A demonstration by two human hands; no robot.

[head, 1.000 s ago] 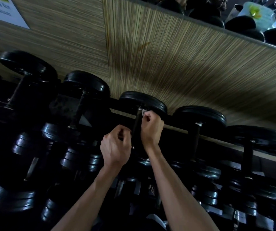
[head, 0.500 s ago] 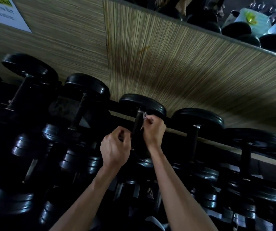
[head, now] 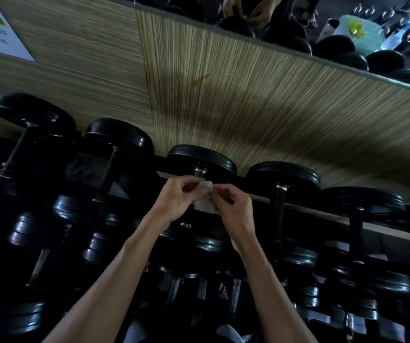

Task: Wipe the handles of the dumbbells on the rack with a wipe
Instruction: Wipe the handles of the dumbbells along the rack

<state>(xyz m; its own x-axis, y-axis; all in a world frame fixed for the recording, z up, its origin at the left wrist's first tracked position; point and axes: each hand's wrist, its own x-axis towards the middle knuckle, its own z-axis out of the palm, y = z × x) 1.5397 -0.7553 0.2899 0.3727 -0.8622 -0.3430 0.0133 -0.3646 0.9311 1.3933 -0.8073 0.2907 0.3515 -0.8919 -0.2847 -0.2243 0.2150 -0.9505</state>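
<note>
Your left grip (head: 176,201) and right grip (head: 232,206) both pinch the white wipe (head: 204,200) over what looks like a dumbbell handle (head: 199,172) at the rack's (head: 160,160) back edge.

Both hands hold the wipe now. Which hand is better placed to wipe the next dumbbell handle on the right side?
Probably the right hand. It pinches the wipe and lies nearer the next handle. The left hand would have to cross over it.
</note>
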